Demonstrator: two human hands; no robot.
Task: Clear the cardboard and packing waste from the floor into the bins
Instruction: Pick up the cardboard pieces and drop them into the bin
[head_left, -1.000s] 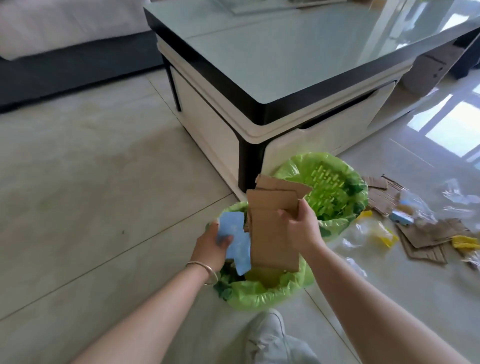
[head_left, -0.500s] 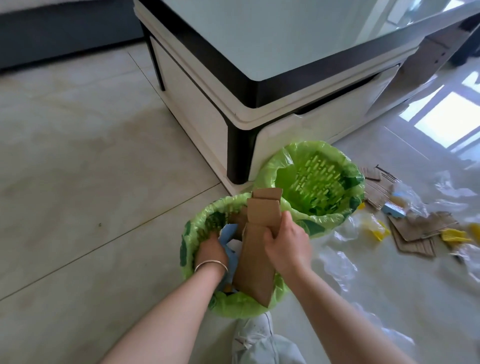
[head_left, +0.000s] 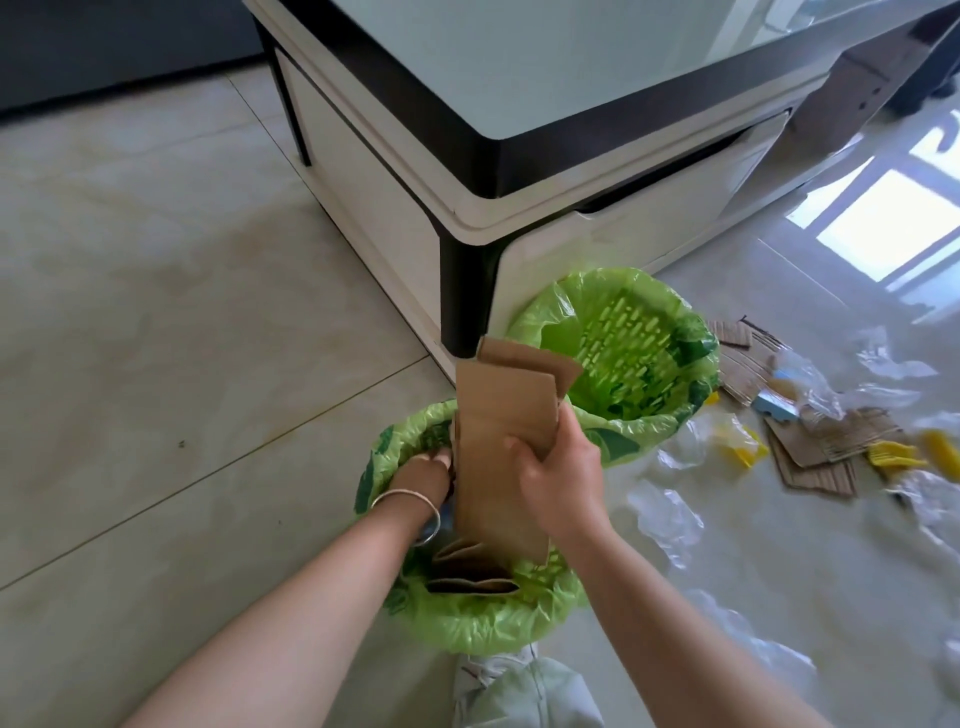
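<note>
Two round bins lined with green bags stand by the table corner. The near bin (head_left: 457, 631) holds folded brown cardboard at its bottom. My right hand (head_left: 558, 475) grips a tall flat cardboard piece (head_left: 501, 441) standing upright in that bin. My left hand (head_left: 423, 475), with a bracelet on the wrist, reaches down inside the near bin beside the cardboard; what its fingers hold is hidden. The far bin (head_left: 654, 421) shows only its slotted green wall. More cardboard scraps (head_left: 815, 447) lie on the floor to the right.
A low table (head_left: 519, 171) with a glass top and black corner leg stands right behind the bins. Clear plastic wrap (head_left: 670, 514), yellow pieces (head_left: 737, 447) and a blue piece (head_left: 776, 408) litter the tiled floor at right. My shoe (head_left: 493, 670) is just below the near bin.
Both hands have sunk lower into the near bin. The blue piece seen in my left hand earlier is now hidden inside. The cardboard stands deeper in the bin.
</note>
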